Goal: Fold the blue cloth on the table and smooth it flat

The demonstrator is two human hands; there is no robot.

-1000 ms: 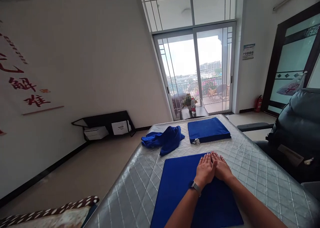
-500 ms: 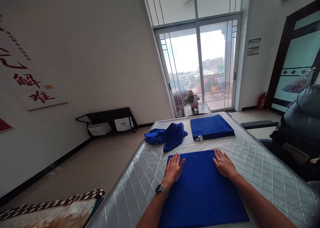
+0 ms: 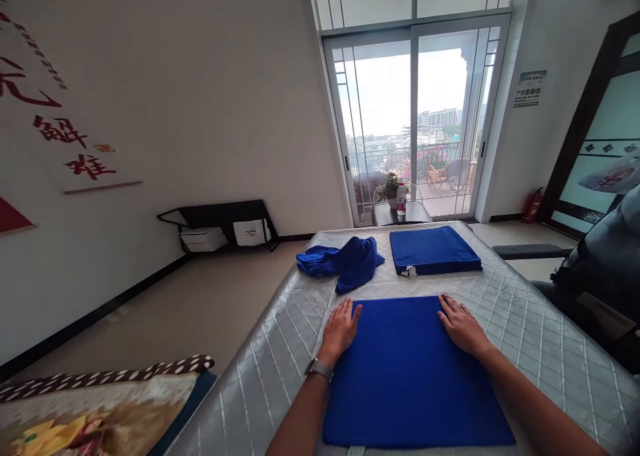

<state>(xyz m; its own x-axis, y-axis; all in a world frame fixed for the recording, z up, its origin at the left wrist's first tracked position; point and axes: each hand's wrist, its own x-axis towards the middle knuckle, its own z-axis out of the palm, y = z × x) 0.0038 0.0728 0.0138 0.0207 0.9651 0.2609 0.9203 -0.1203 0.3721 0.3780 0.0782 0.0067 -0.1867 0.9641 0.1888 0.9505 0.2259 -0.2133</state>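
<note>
A flat blue cloth (image 3: pixel 410 376) with straight edges lies spread on the silver quilted table cover (image 3: pixel 270 383). My left hand (image 3: pixel 340 331) rests at its far left corner, fingers stretched forward and thumb apart, partly off the edge. At the far right corner lies my right hand (image 3: pixel 464 328), palm down with the fingers extended. Neither hand grips anything. Beyond the left hand is a crumpled blue cloth (image 3: pixel 345 263). A neat stack of folded blue cloths (image 3: pixel 434 249), with white tags at its front left corner, sits beyond the right hand.
A small dark table (image 3: pixel 420 215) with a potted plant (image 3: pixel 390 188) and a bottle (image 3: pixel 401 199) stands past the far end, before sliding glass doors. A black leather chair (image 3: pixel 607 243) is at right. A patterned cloth-covered surface (image 3: pixel 150 403) is at lower left.
My left hand has slid slightly outward, to the cloth's left edge. My right hand stays at the far right corner. The camera view has shifted, and a white tag shows at the near edge.
</note>
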